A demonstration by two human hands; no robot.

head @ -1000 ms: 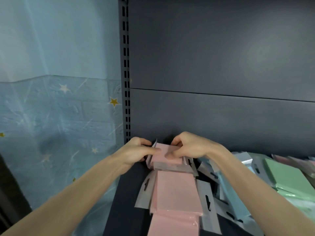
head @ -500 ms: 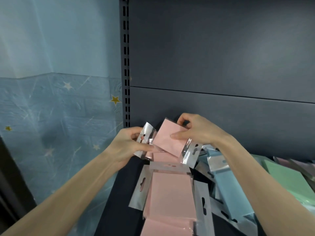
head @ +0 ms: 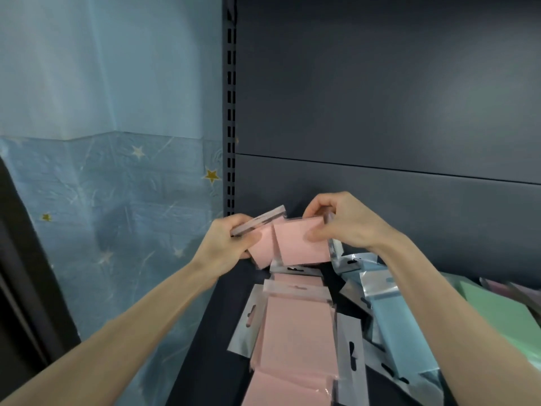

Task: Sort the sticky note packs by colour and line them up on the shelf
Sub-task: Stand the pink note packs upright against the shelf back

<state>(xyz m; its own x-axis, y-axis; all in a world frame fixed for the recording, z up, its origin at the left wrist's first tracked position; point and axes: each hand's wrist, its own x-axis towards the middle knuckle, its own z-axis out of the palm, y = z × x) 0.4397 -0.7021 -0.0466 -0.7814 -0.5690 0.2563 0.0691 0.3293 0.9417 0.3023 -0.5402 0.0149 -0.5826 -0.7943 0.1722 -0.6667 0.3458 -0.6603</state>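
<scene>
Both hands are raised over the back left of the dark shelf [head: 222, 341], each with a pink sticky note pack. My left hand [head: 225, 244] grips one pink pack [head: 263, 244] by its clear hanging tab. My right hand [head: 339, 224] holds a second pink pack [head: 301, 244] flat, overlapping the first. Below them a row of pink packs [head: 295, 332] lies on the shelf, running toward me. Blue packs [head: 401, 326] lie in a loose heap to the right, and green packs [head: 503, 315] beyond them.
The shelf's dark back panel [head: 380, 112] rises behind my hands, with a slotted upright [head: 230, 112] at its left edge. A blue star-patterned wall [head: 111, 200] stands to the left of the shelf. More pinkish packs [head: 503, 288] show at the far right.
My hands lifted two pink packs up from the back of the pink row. The right-hand pack has turned from tilted to nearly flat beside the left one.
</scene>
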